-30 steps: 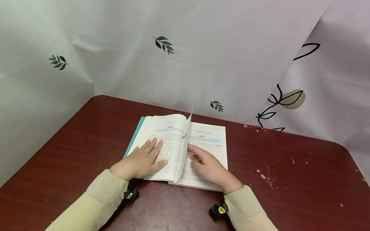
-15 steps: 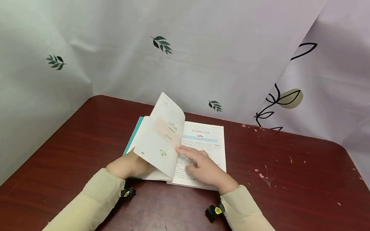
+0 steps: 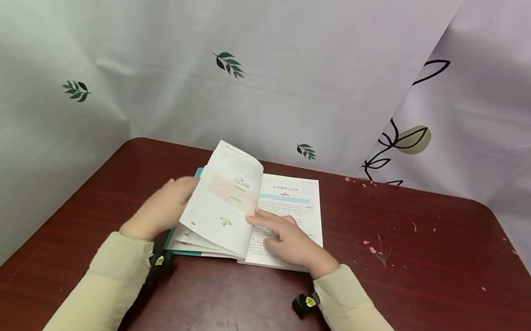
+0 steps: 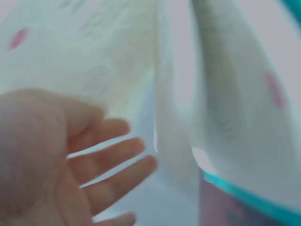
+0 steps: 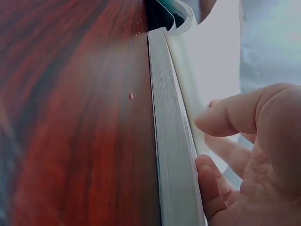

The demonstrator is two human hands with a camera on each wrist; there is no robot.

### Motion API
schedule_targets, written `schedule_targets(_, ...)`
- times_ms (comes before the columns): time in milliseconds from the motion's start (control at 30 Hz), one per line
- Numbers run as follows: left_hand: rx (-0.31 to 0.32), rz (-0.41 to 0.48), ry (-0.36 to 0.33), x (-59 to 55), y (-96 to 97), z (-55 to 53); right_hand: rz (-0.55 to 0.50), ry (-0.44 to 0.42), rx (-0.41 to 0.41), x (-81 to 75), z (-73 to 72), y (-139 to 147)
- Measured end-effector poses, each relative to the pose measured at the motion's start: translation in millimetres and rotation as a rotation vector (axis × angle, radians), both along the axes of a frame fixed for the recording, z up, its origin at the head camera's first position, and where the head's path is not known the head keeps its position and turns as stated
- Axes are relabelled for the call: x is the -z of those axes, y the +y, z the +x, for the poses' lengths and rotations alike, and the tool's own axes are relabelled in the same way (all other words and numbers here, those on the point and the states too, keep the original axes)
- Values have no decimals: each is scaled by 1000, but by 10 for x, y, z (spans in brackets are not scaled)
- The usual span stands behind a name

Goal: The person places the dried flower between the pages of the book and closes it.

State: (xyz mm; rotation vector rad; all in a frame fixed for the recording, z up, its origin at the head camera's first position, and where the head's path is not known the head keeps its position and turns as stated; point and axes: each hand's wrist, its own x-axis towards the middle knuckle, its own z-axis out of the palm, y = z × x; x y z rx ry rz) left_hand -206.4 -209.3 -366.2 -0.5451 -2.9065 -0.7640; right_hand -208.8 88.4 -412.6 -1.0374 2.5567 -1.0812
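An open book (image 3: 311, 207) with a teal cover lies on the table. Over its left half a turned page (image 3: 223, 202) arches, with more leaves fanned loosely under it. My left hand (image 3: 159, 209) is beside the page's left edge, its fingertips hidden behind it. In the left wrist view those fingers (image 4: 115, 186) are apart with nothing between them. My right hand (image 3: 292, 242) rests on the right page, its index finger reaching to the turned page near the spine. The right wrist view shows that hand's thumb and fingers (image 5: 221, 117) loosely bent beside the thick page block (image 5: 174, 127).
The dark red wooden table (image 3: 395, 302) carries a small twig with pink petals (image 3: 377, 252) at the right. White curtains (image 3: 284, 47) with leaf prints hang behind and along both sides. Each wrist wears a black strap-on device (image 3: 303, 304).
The page swung over from upright to the left and has lowered. My left hand slid out from under it to the left, while the right index finger followed the page slightly leftward.
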Motion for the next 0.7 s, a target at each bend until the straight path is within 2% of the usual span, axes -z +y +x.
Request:
schedule_targets(100, -95, 37, 73, -131, -2, 24, 11, -1, -4, -15, 16, -11)
schedule_targets(133, -110, 45, 101, -166, 11, 35, 18, -1, -5, -23, 21, -12)
schedule_targets(200, -112, 56, 139, -209, 60, 56, 25, 6, -7, -34, 29, -8)
schedule_targets(300, -69, 21, 155, -214, 179, 73, 26, 9, -9, -61, 37, 8)
schedule_targets(500, 45, -160, 46, -98, 406, 154, -15, 38, -23, -42, 17, 30)
schedule_targets(633, 58, -272, -80, -14, 460, 222, -37, 49, -44, -29, 14, 25)
schedule_targets(700, 64, -301, -155, 14, 471, 245, -37, 43, -45, -26, 18, 23)
